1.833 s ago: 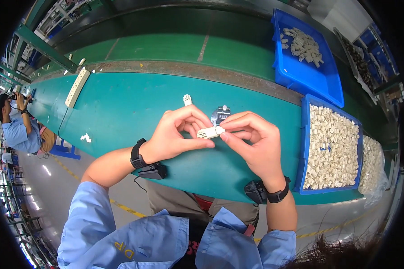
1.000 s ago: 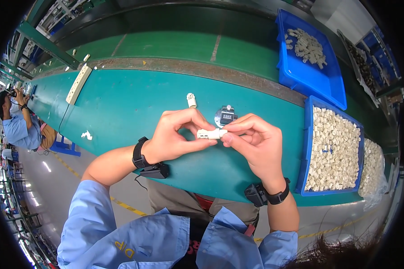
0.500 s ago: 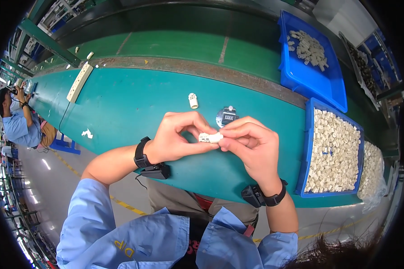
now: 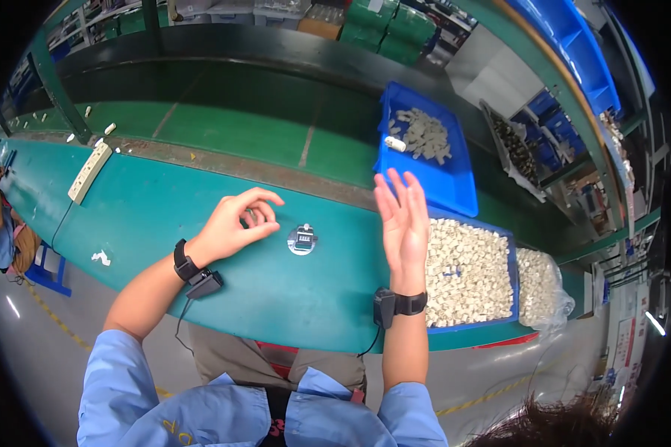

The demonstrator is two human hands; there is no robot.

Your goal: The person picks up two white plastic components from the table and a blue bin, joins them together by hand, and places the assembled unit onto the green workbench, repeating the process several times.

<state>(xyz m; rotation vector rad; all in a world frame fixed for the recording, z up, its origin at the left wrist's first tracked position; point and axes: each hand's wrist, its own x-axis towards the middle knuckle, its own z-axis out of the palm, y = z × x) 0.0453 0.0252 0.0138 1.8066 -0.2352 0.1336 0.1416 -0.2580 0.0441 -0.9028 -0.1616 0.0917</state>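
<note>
My left hand (image 4: 231,223) rests on the green belt (image 4: 142,223), left of a small round tally counter (image 4: 303,239). Its curled fingers close on a small pale part (image 4: 249,217) that is mostly hidden. My right hand (image 4: 402,223) is raised with flat, spread fingers and holds nothing; it points toward the far blue bin (image 4: 455,190). A white assembled piece (image 4: 395,144) shows at the near left of that bin's pile of pale parts, brighter than the rest. I wear a black wristband on each wrist.
A near blue bin (image 4: 499,238) full of small cream parts sits right of my right hand, with a clear bag of more parts (image 4: 540,287) beyond it. A white power strip (image 4: 89,171) lies far left on the belt. A white scrap (image 4: 101,258) lies near the front edge.
Both hands held a white piece together before. They have now parted: the right hand opened and swung toward the far bin, and the left hand moved to the belt beside the counter.
</note>
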